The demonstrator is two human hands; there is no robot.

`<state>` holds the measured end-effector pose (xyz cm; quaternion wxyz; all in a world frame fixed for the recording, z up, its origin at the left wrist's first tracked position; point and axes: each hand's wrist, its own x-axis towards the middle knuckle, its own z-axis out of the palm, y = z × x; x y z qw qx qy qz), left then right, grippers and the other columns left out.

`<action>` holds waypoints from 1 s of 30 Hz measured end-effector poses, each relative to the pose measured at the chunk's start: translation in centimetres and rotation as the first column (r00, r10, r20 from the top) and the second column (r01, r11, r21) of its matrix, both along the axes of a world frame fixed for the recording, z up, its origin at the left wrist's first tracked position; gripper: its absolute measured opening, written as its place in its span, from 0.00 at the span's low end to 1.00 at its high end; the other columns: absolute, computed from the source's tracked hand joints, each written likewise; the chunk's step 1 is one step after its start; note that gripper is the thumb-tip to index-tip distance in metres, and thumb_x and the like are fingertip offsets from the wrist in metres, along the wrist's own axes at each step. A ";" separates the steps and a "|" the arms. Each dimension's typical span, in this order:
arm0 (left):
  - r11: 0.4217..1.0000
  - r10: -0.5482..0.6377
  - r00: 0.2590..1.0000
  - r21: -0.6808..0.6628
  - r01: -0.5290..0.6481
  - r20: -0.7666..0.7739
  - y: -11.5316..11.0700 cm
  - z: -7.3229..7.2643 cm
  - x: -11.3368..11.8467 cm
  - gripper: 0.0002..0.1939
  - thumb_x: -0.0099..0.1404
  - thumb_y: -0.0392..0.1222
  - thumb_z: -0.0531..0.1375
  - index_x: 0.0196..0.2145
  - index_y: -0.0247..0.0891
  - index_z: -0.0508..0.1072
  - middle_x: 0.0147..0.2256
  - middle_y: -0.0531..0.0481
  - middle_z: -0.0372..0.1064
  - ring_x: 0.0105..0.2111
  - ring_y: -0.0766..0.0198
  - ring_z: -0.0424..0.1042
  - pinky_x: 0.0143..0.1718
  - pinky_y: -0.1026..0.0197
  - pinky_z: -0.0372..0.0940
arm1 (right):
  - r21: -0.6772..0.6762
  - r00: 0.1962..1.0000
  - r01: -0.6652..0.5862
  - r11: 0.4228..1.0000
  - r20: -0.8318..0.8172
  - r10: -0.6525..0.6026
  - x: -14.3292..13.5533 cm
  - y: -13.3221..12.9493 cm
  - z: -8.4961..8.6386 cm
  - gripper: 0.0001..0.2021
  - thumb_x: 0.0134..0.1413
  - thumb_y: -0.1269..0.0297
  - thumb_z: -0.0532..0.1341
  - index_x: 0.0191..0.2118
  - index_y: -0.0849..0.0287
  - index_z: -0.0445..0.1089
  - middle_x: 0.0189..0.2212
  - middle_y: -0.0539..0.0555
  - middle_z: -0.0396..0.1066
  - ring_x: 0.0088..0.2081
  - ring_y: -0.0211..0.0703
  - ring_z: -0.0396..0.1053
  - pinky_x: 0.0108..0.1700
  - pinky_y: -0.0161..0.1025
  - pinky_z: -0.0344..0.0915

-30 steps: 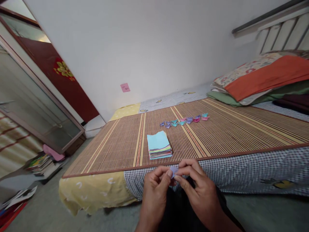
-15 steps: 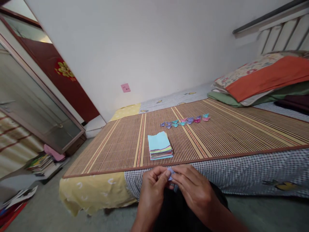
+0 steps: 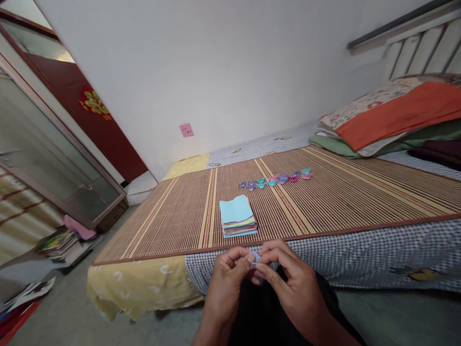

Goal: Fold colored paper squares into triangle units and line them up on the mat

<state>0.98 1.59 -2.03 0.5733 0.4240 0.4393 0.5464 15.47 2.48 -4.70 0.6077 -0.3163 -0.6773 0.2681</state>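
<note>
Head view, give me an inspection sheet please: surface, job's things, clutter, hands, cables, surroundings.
Surface: striped mat spread on a bed.
Job's things: small lilac paper in hand; paper stack, light blue on top; folded paper pieces lined up beyond it.
Clutter: bedding pile at the right.
Hands: left hand and right hand both pinch the lilac paper.
Cables: nothing seen.
Surroundings: white wall with pink note; red door at left.

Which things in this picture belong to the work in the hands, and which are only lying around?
Seem to belong:
lavender paper, pinched between left hand and right hand
coloured paper stack on the striped mat
small folded papers beyond the stack

Seem just lying about:
bedding pile at picture right
stacked books or papers, lower left
</note>
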 end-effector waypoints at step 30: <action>0.996 -0.036 0.998 0.080 0.041 -0.059 -1.0 1.5 -0.7 0.12 0.61 0.46 0.71 0.36 0.34 0.81 0.29 0.48 0.78 0.30 0.66 0.75 0.36 0.65 0.70 | -0.136 0.983 -0.166 0.977 -0.105 0.153 -0.7 0.8 1.6 0.07 0.64 0.69 0.60 0.32 0.56 0.69 0.36 0.53 0.70 0.40 0.43 0.72 0.42 0.38 0.68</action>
